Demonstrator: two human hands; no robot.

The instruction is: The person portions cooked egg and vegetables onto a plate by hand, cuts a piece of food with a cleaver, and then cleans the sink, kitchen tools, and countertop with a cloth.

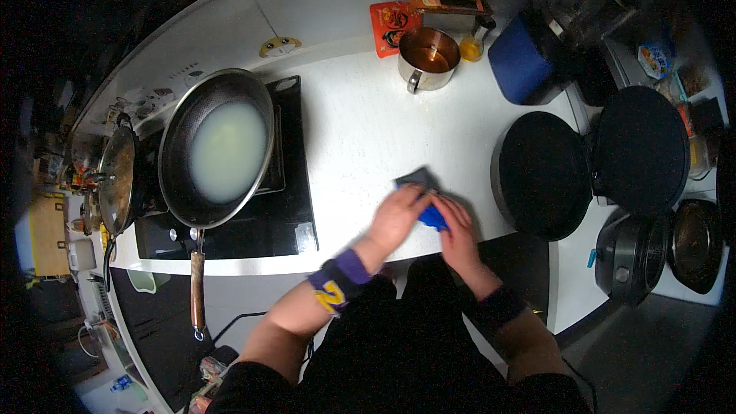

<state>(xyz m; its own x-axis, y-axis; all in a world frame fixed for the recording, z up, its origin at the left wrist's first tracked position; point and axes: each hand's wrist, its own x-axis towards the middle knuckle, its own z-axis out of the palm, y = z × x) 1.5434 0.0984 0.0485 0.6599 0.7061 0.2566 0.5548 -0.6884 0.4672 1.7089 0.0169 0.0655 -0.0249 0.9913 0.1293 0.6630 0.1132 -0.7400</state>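
Both my hands meet over the white countertop, holding a small blue and dark grey piece of soft material (432, 216), perhaps a cloth or a packet. My left hand (395, 214) comes in from the left, with a purple band at its wrist, and grips the piece near its grey end. Fingers of my right hand (460, 233) pinch the blue part from the other side, touching the left fingertips. Fingers and some blur hide much of the piece. To the left, a frying pan (227, 152) with cloudy pale liquid rests on a black glass cooktop (284, 230).
At the back stand a steel cup (422, 77) with brown liquid, a red packet (388, 23), a small glass bottle (472, 49) and a blue container (520, 60). An opened round electric griddle (543, 175) sits right. The pan's handle (197, 293) juts past the counter edge.
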